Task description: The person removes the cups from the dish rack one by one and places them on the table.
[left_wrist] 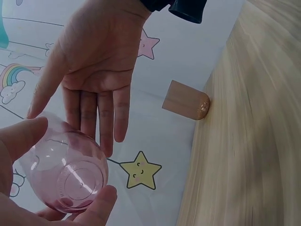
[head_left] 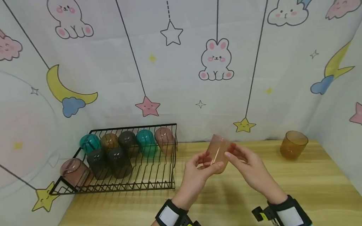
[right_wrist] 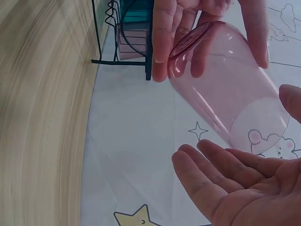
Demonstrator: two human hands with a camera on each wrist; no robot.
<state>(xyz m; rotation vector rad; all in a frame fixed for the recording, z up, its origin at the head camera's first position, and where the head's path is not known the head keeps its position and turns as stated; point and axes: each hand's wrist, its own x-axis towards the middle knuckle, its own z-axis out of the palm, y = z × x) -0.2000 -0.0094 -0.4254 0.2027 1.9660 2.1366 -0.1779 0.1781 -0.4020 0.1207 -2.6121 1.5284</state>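
Observation:
A clear pink cup (head_left: 217, 152) is held tilted above the table, in the middle of the head view. My left hand (head_left: 195, 169) grips it near the base, thumb on one side and fingers on the other. At the rim end is my right hand (head_left: 249, 165), its fingers extended and its thumb right at the rim. The left wrist view shows the rounded base of the pink cup (left_wrist: 70, 176) facing the camera. In the right wrist view the open mouth of the cup (right_wrist: 221, 84) points toward the right hand's palm (right_wrist: 258, 188).
A black wire rack (head_left: 154, 184) on the left bears several upturned cups in teal, grey, amber and pink. An amber cup (head_left: 293, 145) stands upright at the back right of the wooden table (head_left: 317, 184). Behind hangs a white cloth (head_left: 181, 70) with cartoon prints.

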